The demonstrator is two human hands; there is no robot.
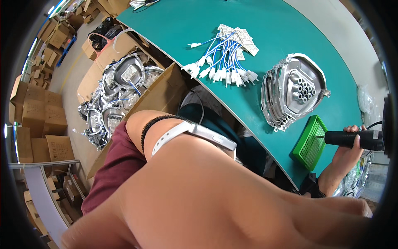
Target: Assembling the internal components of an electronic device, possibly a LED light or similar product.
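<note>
My left hand [215,195] looms very close, blurred across the lower middle. Its wrist carries a white-strapped watch [199,130] and a dark braided band. I cannot make out what its fingers do. At the right, my right hand [350,145] is wrapped round a black electric screwdriver [352,140]. The thin bit points left, over a small green perforated basket [311,143] on the table. Beyond the basket stands a stack of silver metal housings [292,91], the front one showing several round tubes. My right wrist has a black band [311,185].
White boards with blue-and-white wires and connectors [228,58] lie on the green table [166,29]. Left of the table edge, an open cardboard box [161,87] holds several silver housings with boards [118,91]. Stacked cartons [41,108] stand farther left. Clear plastic bags lie at far right.
</note>
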